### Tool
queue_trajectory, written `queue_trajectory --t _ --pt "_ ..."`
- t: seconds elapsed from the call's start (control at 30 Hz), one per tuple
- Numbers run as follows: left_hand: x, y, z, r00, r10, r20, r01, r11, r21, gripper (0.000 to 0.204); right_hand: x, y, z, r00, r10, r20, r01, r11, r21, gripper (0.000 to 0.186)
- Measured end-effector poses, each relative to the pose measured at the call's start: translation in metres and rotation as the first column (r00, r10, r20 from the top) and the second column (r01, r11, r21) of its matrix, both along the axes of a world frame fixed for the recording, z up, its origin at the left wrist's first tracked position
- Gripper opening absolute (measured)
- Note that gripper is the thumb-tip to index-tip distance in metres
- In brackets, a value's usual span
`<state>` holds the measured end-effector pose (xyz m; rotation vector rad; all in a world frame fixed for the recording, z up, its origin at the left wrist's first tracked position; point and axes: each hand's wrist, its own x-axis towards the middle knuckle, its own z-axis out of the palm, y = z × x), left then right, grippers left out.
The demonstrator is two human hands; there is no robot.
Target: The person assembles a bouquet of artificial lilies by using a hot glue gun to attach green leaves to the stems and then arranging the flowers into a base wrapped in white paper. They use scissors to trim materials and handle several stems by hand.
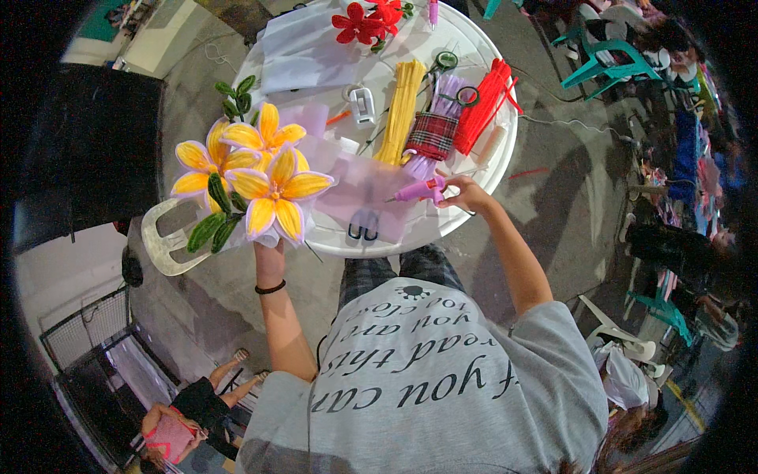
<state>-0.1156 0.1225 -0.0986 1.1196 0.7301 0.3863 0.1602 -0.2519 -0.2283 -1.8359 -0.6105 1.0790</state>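
Note:
My left hand point(271, 254) is closed around the wrapped stem end of a bouquet of fuzzy pipe-cleaner flowers point(276, 191), held over the table's left edge. Its petals are yellow with lilac rims, and green leaves point(207, 229) stick out among them. The flowers and wrapping hide most of those fingers. In my right hand point(467, 194) is a pink glue gun point(420, 190), nozzle pointing left, above the near right part of the table. Under it lies a translucent lilac wrapping sheet point(347, 186). A dark two-looped shape point(363, 229) shows near the table's front edge.
The round white table point(505, 150) bears yellow point(403, 103), lilac point(450, 85) and red point(480, 110) pipe-cleaner bundles, scissors point(446, 60), a tape dispenser point(362, 107), pale sheets point(304, 51) and red flowers point(357, 25). A white chair point(162, 257) stands left. People are in the background.

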Motion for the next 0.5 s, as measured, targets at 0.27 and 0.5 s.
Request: queue_trajectory --t 0.27,0.5 --pt "0.015 -0.013 -0.006 0.996 -0.048 0.079 0.05 0.998 -0.023 0.067 -0.004 -0.07 0.021 0.955 -0.195 0.223 0.213 0.975 -0.063 0.034" --pt "0.025 -0.025 -0.005 0.99 -0.081 0.114 0.085 0.996 -0.03 0.068 0.0 -0.08 0.007 0.854 -0.177 0.489 0.209 0.978 -0.01 0.028"
